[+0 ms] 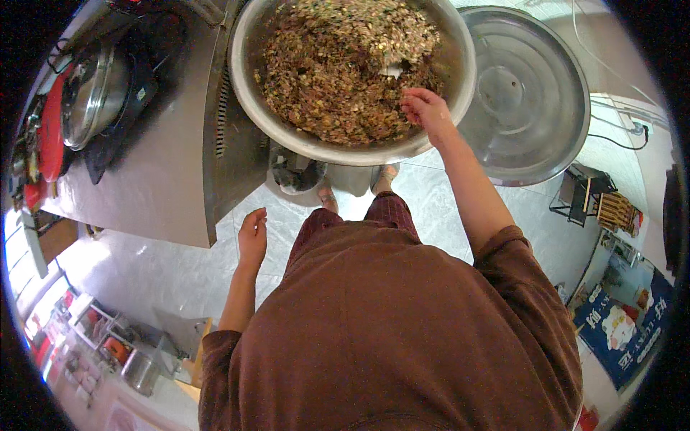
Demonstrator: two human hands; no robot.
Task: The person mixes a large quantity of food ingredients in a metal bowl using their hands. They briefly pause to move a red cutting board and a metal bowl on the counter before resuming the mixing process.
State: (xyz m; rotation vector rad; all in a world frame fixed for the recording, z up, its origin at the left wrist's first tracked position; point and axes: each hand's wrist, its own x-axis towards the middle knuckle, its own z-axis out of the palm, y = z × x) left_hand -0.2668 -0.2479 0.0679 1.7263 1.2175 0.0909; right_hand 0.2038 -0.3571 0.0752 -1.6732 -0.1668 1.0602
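A wide steel basin holds a large mass of chopped, crumbly brown and green mixture, paler at the far side. My right hand is over the basin's near right part, its fingers curled and bunched; whether anything is between them is hidden. Just beyond those fingers, a small white or shiny object shows in the mixture, too blurred to name. My left hand hangs low at my side above the floor, fingers loosely bent, holding nothing visible.
On the right is a large round metal lid or tray. A grey counter stands left, bearing a lidded metal pan. A dark round container sits below the basin, near my feet. Cables run along the right wall.
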